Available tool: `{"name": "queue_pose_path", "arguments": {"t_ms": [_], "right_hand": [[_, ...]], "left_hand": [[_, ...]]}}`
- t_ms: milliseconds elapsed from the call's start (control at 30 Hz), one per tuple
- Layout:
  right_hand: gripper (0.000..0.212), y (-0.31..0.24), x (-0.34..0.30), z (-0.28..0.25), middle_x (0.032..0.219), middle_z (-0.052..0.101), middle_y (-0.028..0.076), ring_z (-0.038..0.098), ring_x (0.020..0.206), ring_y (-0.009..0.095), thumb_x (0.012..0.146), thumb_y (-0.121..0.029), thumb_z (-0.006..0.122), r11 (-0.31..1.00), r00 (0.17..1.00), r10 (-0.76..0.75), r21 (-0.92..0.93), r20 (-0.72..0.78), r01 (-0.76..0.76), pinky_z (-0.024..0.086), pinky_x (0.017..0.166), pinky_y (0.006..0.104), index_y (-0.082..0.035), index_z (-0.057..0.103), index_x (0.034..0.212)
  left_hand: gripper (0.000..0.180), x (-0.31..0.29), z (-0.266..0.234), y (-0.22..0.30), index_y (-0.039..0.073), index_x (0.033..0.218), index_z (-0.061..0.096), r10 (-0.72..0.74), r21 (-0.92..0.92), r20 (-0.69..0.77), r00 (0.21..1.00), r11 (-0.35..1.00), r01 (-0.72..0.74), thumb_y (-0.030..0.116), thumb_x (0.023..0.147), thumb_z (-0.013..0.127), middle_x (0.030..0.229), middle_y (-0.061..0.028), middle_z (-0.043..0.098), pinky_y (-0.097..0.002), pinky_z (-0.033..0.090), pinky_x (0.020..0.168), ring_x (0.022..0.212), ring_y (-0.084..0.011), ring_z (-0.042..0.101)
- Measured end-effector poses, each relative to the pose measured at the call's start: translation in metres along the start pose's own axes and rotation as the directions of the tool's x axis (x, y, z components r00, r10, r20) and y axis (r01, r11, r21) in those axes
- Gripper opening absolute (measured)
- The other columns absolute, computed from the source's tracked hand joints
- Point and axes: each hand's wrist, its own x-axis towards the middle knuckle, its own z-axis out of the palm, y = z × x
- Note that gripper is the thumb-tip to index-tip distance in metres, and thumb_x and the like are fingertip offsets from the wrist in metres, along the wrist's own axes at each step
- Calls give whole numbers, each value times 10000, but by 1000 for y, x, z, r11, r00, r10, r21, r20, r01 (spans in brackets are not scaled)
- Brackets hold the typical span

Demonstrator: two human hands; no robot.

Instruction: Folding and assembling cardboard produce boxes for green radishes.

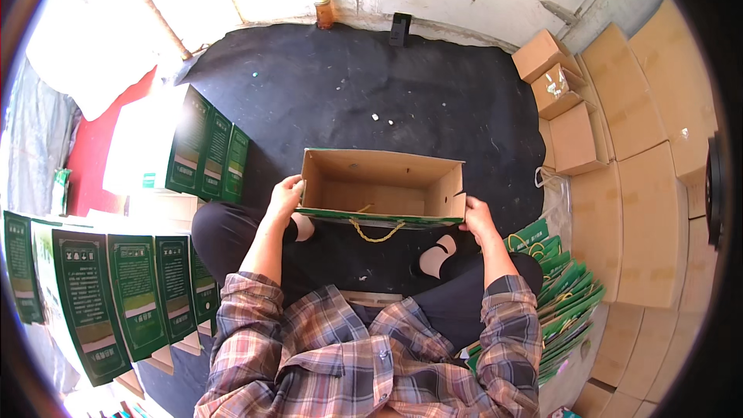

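Note:
Between my hands is an open cardboard gift box [356, 174], brown inside with a green outer edge. Its top faces up and its inside looks bare. A yellow rope handle [377, 238] hangs from the side nearest me. My left hand [287, 193] grips the box's left end, thumb at the rim. At the opposite end, my right hand [478, 217] holds the near right corner. Both hands are closed on the cardboard, with some fingers hidden behind it.
Green printed boxes [139, 294] stand at the left, with more [205, 147] beyond. Flat green folded boxes with yellow handles [569, 294] lean at my right. Brown cartons [654, 217] line the right side. A jar [324, 11] and a black object [400, 29] stand by the far wall.

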Motion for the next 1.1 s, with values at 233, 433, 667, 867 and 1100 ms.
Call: {"name": "queue_pose_path", "arguments": {"t_ms": [233,433,667,867,1100], "right_hand": [[238,5,9,1,858,641,18,563,667,74,909,-125,560,907,955,-286,301,-73,294,448,578,212,-28,621,1117],[409,-13,-9,-17,998,639,39,600,866,136,897,-320,597,933,997,-25,359,67,0,493,693,299,-79,552,1224],[629,3,-15,-9,1261,530,132,569,1005,187,772,-76,657,960,957,-215,222,194,170,480,820,313,-25,421,1352],[509,-6,1,-5,1305,492,133,544,1083,212,829,-181,662,968,963,-219,158,158,194,469,876,318,6,504,1275],[696,-16,7,-6,1400,385,146,346,1318,271,897,-501,530,941,954,-130,338,270,32,409,958,427,-25,366,1378]], "left_hand": [[472,-14,4,25,57,1306,505,95,77,130,987,991,-105,198,868,614,923,-24,554,-262,489,653,777,-113,564],[713,-18,8,28,26,1351,432,64,189,327,943,973,-132,369,785,699,1298,-157,406,-350,449,903,1120,-245,495],[791,-22,5,29,42,1377,397,46,338,315,948,928,-158,346,741,757,1275,-110,413,-340,422,870,1146,-228,447],[858,-22,1,35,34,1399,356,19,291,375,927,947,-137,352,721,774,1344,-149,417,-364,357,1002,1241,-263,407],[892,-19,-6,35,1,1394,340,109,263,506,855,925,-274,312,697,801,1376,-202,429,-376,318,1057,1285,-269,403]]}}
